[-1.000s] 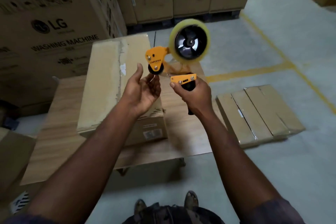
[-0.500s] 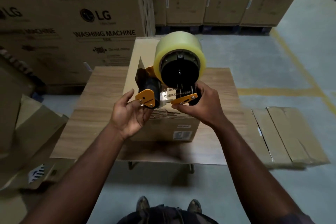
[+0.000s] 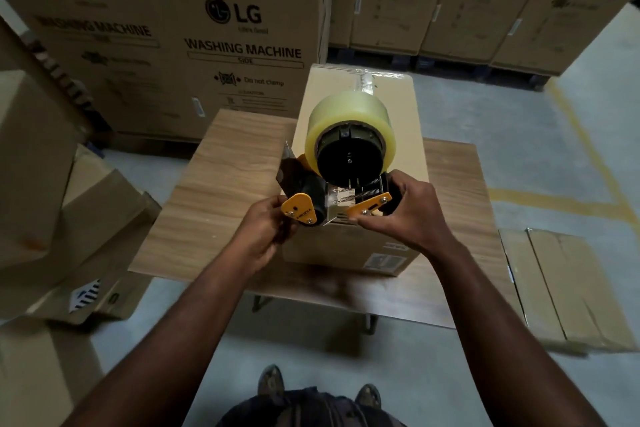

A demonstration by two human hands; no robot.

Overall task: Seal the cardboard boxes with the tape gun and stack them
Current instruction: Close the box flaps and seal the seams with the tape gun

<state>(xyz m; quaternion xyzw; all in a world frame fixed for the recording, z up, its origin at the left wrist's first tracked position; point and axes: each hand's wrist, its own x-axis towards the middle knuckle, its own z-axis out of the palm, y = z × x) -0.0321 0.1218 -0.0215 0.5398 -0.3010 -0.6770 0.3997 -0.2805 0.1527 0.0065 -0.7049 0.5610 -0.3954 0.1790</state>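
The tape gun (image 3: 349, 163) was gripped at its handle by the right hand (image 3: 408, 215), and its roller end was pinched by the left hand (image 3: 266, 236). It was held over the near edge of the closed cardboard box (image 3: 398, 107), which was set on the bench (image 3: 225, 184). Bare bench was seen at 9 o'clock of the box.

Table (image 3: 221, 191): I see it straight ahead, just beyond my shoes (image 3: 272, 380).
Cardboard box (image 3: 401, 121): on the table, right of its middle, running away from me.
Tape gun (image 3: 346, 191): above the box's near end, between my hands, with the tape roll (image 3: 349, 118) on top.
Left hand (image 3: 266, 236): on the gun's left end, at the roller.
Right hand (image 3: 405, 215): on the gun's right side, round the handle.
Large carton (image 3: 173, 28): behind the table, to the left.
Row of cartons (image 3: 450, 0): farther back, to the right.
Flat boxes (image 3: 568, 288): on the floor, right of the table.
Loose boxes (image 3: 86, 218): piled on the floor, left of the table.
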